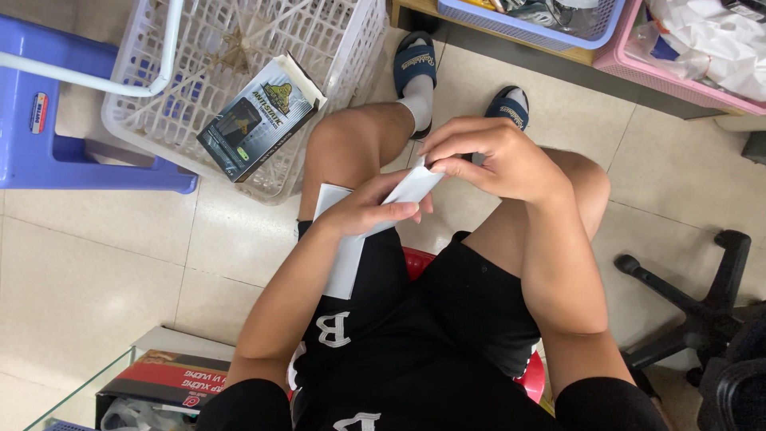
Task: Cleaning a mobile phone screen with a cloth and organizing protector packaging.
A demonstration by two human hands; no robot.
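From up here I look down on a pale tiled floor [96,271] with my own legs in black shorts [423,319] filling the middle, seated on a red stool [533,375] whose rim shows at either side of the shorts. Upper left stands a white plastic laundry-style basket [335,48], and inside it a dark printed box [259,120] lies tilted with its end flap open; a blue plastic stool [48,136] sits just beside the basket. Along the top right run a blue tray [527,28] and a pink tray [678,76] holding crumpled white material. A black chair base [702,303] reaches in at the right, and a red-and-black carton [171,379] lies at the lower left. Over my knees, my left hand [371,211] has its grip closed round the middle of a long white flat packet [351,247], fingers wrapped across it. My right hand [495,160] pinches the packet's upper end, thumb and fingertips drawn tight on the corner. The packet slants from my left thigh up towards my right hand.
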